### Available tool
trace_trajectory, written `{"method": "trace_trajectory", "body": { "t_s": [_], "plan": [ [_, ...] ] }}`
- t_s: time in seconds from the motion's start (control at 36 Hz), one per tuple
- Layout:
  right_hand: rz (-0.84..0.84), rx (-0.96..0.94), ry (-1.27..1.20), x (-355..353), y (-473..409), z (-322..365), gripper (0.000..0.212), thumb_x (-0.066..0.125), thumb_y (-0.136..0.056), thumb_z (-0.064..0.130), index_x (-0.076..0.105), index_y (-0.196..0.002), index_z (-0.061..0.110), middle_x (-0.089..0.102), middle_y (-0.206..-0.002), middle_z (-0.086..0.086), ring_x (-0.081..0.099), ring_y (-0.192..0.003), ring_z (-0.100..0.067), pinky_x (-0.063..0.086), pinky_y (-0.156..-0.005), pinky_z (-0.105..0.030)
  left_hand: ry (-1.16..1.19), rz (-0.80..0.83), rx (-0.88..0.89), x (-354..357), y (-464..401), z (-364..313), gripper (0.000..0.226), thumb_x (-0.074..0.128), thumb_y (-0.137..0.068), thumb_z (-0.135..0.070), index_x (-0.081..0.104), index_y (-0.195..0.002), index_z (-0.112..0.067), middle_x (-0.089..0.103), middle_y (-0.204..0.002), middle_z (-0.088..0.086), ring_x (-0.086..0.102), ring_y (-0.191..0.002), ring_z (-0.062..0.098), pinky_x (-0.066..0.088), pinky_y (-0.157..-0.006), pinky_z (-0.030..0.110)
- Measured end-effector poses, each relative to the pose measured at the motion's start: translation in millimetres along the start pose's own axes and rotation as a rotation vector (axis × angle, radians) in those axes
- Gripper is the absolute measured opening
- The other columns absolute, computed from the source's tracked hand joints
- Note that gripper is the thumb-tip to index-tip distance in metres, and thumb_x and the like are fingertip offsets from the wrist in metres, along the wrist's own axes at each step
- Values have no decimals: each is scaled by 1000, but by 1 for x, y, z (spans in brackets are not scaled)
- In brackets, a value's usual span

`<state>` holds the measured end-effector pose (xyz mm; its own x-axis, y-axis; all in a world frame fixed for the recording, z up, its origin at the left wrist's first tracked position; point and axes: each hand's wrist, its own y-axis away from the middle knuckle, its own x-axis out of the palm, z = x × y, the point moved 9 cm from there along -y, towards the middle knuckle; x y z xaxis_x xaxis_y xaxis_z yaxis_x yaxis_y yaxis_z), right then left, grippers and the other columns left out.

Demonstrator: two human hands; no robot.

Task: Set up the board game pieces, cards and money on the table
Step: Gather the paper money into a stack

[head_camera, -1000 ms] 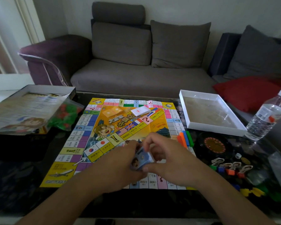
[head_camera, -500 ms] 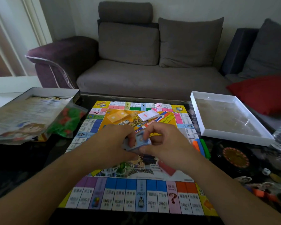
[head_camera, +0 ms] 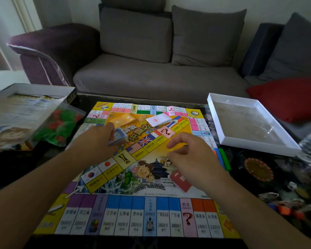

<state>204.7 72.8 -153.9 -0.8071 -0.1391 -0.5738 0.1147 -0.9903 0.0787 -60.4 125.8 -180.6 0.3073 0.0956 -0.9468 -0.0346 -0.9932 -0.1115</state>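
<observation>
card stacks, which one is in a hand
The blue stack, gripped in the left hand. The white stack and the red stack lie on the board, untouched.

Hands: you have pulled them apart; a second ago both met over the board's middle.
Left hand (head_camera: 99, 139): you now carry the blue card stack (head_camera: 118, 136) alone, out toward the board's left side.
Right hand (head_camera: 190, 155): you have let go of the stack; it hovers loosely curled, holding nothing, above the game board (head_camera: 147, 177).
</observation>
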Motion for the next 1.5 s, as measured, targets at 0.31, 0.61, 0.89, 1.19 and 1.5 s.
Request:
{"method": "trace_trajectory", "body": {
  "t_s": [0.31,0.61,0.89,1.19,1.5],
  "plan": [
    [-110,38,-36,-29,15,-5,20,66,-98,16,67,-95,36,72,-96,7,65,-66,-6,47,-46,-19,39,25,-51,11,6,7,30,71,-91,-44,52,-101,-23,50,-107,2,51,-89,19,44,-69,33],
    [-177,75,26,-60,29,-18,36,50,-93,-5,69,-87,24,67,-110,7,68,-99,-13,53,-54,-23,137,-147,194,-29,48,-67,7,69,-95,-21,62,-96,-22,57,-109,-5,57,-96,16,51,-74,34],
    [-77,56,304,-57,42,-26,29,52,-94,2,69,-85,23,71,-96,1,70,-95,-14,52,-60,-20,125,122,174,-10,86,-123,22,62,-100,-41,64,-81,-31,67,-83,-13,63,-77,4,59,-76,32],
    [153,-60,436,-12,70,-1,13,61,-93,6,72,-94,12,68,-102,-6,66,-90,-20,61,-77,-39,84,283,268,17,111,-159,10,60,-100,-35,61,-91,-32,63,-91,-13,58,-84,4,55,-79,33],
    [145,-78,477,-36,93,-19,16,60,-92,8,69,-105,13,67,-105,-6,64,-95,-25,61,-83,-43,60,294,285,24,119,-189,14,55,-102,-32,59,-88,-31,66,-85,-9,62,-76,6,56,-75,32]
  ]
}}
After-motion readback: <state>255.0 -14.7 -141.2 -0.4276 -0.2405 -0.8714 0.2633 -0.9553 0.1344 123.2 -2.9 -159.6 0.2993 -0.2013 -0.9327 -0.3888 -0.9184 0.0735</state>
